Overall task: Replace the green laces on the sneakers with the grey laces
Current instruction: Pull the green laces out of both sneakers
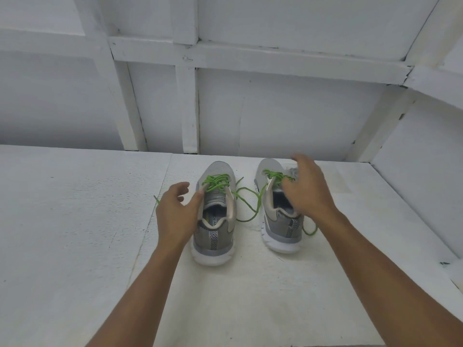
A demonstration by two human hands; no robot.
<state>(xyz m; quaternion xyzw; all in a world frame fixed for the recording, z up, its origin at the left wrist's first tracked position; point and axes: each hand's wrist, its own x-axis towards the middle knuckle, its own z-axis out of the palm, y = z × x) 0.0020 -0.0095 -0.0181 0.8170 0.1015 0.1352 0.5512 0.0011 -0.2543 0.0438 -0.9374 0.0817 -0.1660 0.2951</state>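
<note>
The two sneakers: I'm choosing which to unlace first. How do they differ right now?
The left sneaker sits nearer the person than the right sneaker. The left hand touches the left sneaker's collar; the right hand covers part of the right sneaker's lacing. Both carry untied green laces.

Toward the desk's (75, 221) far edge: sneakers, 2, left sneaker (214, 236) and right sneaker (280, 229); green laces (215, 181), 2, one per sneaker; hands, 2, left hand (175, 214) and right hand (308, 191).
</note>
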